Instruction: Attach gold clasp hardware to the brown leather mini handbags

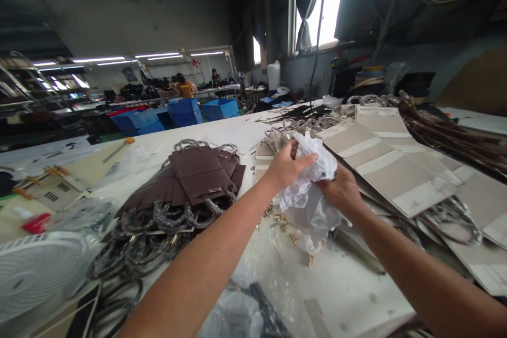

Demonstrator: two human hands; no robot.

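Crumpled white plastic bags [312, 161] are bunched between my two hands above the worktable. My left hand [287, 165] grips them from the left, thumb laid across the front. On the right side my right hand [343, 187] has its fingers closed round the plastic, partly hidden by it. A looser, see-through part [312, 219] hangs down to the table. Small gold-coloured metal pieces [282, 220] lie scattered beneath and to the left of it. Left of my hands rests a pile of dark brown bag panels [198, 171] with plastic-wrapped handles [168, 216].
Beige panels [390, 163] are heaped along the right of the white table [222, 132]. At the left lie a white plastic basket [43, 269], a red-capped bottle [36, 222] and a yellow-handled tool [129, 141]. Blue bins [184, 112] and people stand farther back.
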